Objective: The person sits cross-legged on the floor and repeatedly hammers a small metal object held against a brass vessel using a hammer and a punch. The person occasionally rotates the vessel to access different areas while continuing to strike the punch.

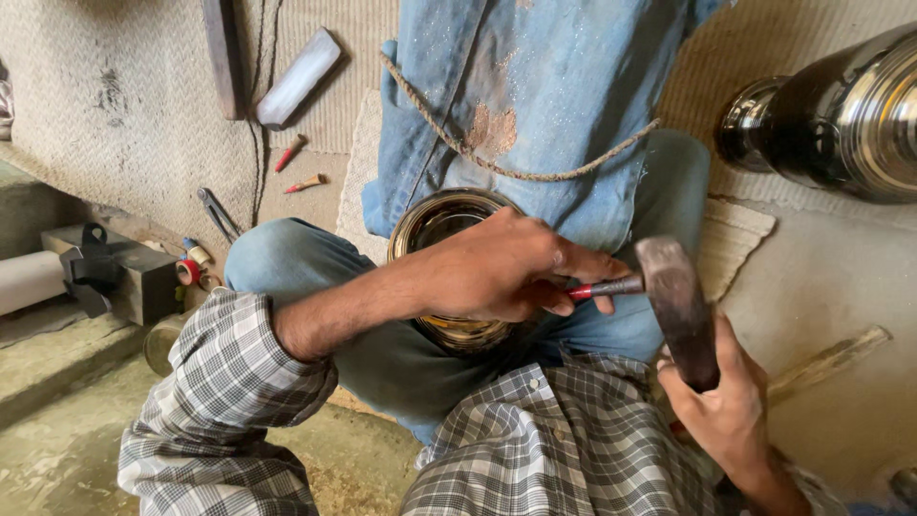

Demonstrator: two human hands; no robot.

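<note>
1. Between my knees, at 6 o'clock of the blue apron (544, 86), sits the brass bowl (435, 225): rigid, probably heavy and slick; I'd grip its rim.
2. Left hand (497, 268) fingers clamp a red-handled chisel (607, 288).
3. Right hand (726, 401) fingers wrap the hammer (678, 306).

brass bowl (449, 220): glossy yellow metal, rim reflective
hammer (676, 308): dark, dull metal head
chisel (604, 289): dark metal, glossy red band
denim apron (535, 86): faded blue cloth, stained
large vessel (841, 119): polished, mirror-bright metal
floor mat (143, 105): rough woven fibre
</note>
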